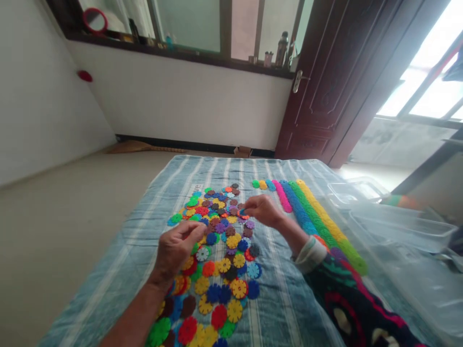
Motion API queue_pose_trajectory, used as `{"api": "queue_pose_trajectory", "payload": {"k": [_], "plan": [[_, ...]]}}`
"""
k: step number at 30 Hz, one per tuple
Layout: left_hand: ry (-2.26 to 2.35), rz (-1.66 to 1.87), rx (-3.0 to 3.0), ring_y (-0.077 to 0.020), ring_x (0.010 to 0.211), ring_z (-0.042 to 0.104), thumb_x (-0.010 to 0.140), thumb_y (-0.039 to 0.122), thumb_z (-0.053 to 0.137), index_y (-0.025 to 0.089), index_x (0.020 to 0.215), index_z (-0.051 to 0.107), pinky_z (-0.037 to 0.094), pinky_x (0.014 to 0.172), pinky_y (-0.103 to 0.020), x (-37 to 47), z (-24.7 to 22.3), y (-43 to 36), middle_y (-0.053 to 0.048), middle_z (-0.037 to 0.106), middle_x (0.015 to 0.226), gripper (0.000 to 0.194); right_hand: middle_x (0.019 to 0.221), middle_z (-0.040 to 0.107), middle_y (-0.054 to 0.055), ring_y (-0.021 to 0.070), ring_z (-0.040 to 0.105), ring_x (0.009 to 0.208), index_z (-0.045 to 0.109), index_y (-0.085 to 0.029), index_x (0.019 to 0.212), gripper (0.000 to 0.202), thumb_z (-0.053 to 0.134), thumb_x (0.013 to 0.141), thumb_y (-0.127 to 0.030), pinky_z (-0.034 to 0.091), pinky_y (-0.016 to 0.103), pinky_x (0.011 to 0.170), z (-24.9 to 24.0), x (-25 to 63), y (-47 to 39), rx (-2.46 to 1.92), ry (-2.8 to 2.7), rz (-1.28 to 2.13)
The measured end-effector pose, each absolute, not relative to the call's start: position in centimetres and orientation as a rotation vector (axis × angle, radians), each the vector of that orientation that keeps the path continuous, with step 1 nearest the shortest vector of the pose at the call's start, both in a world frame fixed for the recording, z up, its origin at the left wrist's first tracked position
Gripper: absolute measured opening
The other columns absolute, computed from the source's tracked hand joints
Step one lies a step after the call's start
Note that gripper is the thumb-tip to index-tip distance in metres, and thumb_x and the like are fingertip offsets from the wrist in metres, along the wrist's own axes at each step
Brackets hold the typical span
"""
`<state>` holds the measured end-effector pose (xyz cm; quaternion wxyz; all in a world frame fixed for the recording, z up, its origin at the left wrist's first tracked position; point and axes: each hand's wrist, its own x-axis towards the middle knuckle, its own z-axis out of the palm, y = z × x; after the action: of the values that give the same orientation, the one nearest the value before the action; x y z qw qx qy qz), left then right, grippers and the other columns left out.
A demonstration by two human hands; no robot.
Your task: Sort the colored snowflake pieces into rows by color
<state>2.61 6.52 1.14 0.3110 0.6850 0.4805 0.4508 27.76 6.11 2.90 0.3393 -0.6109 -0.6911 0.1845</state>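
A long heap of flat notched plastic snowflake discs (224, 264) in many colours lies on the striped cloth. My left hand (179, 246) is over the heap's left side, its thumb and forefinger pinched at a blue snowflake disc (204, 221). Across the heap, my right hand (265, 210) comes in from the right, its fingertips closed on another blue snowflake disc (242, 212). Right of this hand are rows of discs sorted by colour: a short pink row (282, 195), then longer blue (299, 208), green (314, 217) and yellow (321, 214) rows. My right forearm partly covers the rows' near ends.
Small green (256, 184) and yellow (263, 184) disc groups sit at the far end beside the rows. Clear plastic boxes (401, 226) stand along the right side. Beyond the cloth's far edge (224, 157) are a broom (133, 147), a wall and a brown door (325, 82).
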Motion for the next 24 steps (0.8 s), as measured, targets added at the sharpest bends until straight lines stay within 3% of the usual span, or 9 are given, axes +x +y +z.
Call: {"api": "queue_pose_trajectory", "payload": {"k": [3,6,17,24], "plan": [[1.556,1.348,1.789,-0.0189,0.073,0.066,0.072,0.038,0.061,0.020,0.073,0.070,0.052,0.074,-0.028,1.3,0.7,7.9,0.000,0.072,0.076,0.019,0.076,0.070,0.001,0.0153,0.062,0.076,0.074,-0.022,0.077,0.010,0.064,0.075,-0.024,0.040,0.023,0.063,4.2,33.5,8.9,-2.122,-1.808,0.076],[1.746,1.396,1.776,-0.0182,0.069,0.065,0.072,0.038,0.060,0.020,0.073,0.068,0.052,0.072,-0.029,0.0,0.1,9.2,0.001,0.071,0.076,0.020,0.082,0.072,0.006,0.0197,0.064,0.081,0.075,-0.020,0.078,0.013,0.064,0.073,-0.018,0.039,0.024,0.063,4.1,37.7,11.0,-2.267,-1.780,0.008],[1.831,1.458,1.932,-0.0169,0.067,0.062,0.074,0.040,0.056,0.021,0.073,0.067,0.051,0.070,-0.028,-1.3,-1.6,10.3,0.000,0.069,0.077,0.023,0.089,0.072,0.007,0.0207,0.065,0.082,0.077,-0.021,0.085,0.017,0.068,0.070,-0.018,0.041,0.023,0.062,2.9,39.5,13.6,-2.431,-1.811,0.004],[1.808,1.436,1.958,-0.0184,0.073,0.062,0.076,0.039,0.053,0.018,0.075,0.069,0.051,0.073,-0.029,-1.2,-1.7,10.1,-0.005,0.071,0.082,0.026,0.101,0.070,0.011,0.0248,0.063,0.093,0.073,-0.019,0.103,0.029,0.063,0.076,-0.021,0.042,0.027,0.069,2.7,38.5,12.9,-2.398,-1.828,-0.046]]}}
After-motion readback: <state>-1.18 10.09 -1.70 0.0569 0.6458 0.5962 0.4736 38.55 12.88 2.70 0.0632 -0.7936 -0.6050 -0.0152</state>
